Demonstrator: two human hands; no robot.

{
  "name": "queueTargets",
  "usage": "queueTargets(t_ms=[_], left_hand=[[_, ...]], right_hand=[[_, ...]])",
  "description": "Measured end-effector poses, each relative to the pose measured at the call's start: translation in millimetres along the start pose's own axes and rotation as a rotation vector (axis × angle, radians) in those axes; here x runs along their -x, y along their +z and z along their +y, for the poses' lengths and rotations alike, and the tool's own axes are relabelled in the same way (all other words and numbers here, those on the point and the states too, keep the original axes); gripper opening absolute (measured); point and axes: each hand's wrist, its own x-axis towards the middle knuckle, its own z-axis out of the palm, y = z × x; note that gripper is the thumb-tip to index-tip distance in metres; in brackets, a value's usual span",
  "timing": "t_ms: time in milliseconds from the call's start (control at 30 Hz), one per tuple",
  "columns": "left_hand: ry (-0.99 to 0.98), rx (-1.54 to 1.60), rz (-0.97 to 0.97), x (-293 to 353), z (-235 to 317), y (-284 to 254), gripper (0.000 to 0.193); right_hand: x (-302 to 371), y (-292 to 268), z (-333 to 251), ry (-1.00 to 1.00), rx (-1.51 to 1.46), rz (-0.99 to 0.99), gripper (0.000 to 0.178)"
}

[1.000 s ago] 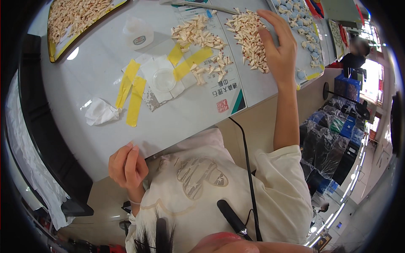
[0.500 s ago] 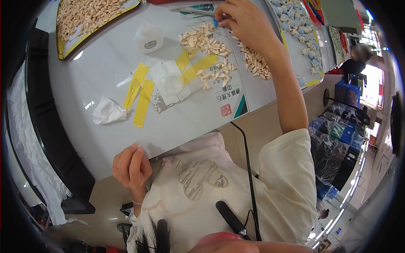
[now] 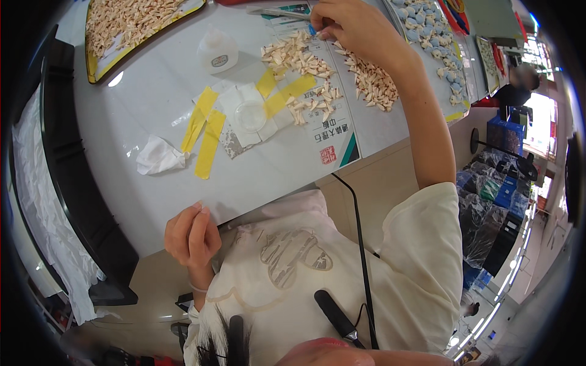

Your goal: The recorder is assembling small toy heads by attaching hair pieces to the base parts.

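My right hand reaches across the table to the far side, thumb and fingers pinched at a small blue object. The fingers hide most of it. Beside it lies a slim grey tool. Just below the hand spreads a pile of small cream pointed pieces, with a second pile to its right under the forearm. My left hand is at the table's near edge, fingers bent and drawn together; whatever is between the fingertips is too small to make out.
A white plastic bottle, yellow tape strips, a small clear round dish and a crumpled white tissue sit mid-table. A tray of cream pieces stands far left, a tray of blue-and-white pieces far right. A black rack borders the left.
The view has shifted slightly. My right hand remains pinched at the blue object, and my left hand stays at the table edge with little visible change.
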Motion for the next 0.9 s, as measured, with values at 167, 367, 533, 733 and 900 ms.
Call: queueTargets(t_ms=[167,367,533,733,900], left_hand=[[-0.012,-0.033,0.025,-2,0,1,0.023],[-0.005,-0.005,0.011,-2,-2,2,0.022],[0.007,0.011,-0.022,-2,0,-2,0.024],[0.006,0.016,-0.016,0,-3,1,0.025],[0.016,0.018,-0.015,-1,-7,2,0.025]], right_hand=[[0,-4,-6,-0.011,0.039,-0.034,0.010],[47,1,23,0.118,0.108,0.156,0.015],[79,5,21,0.294,-0.039,0.216,0.009],[87,27,1,0.172,-0.111,0.487,0.012],[93,38,3,0.192,-0.090,0.516,0.013]])
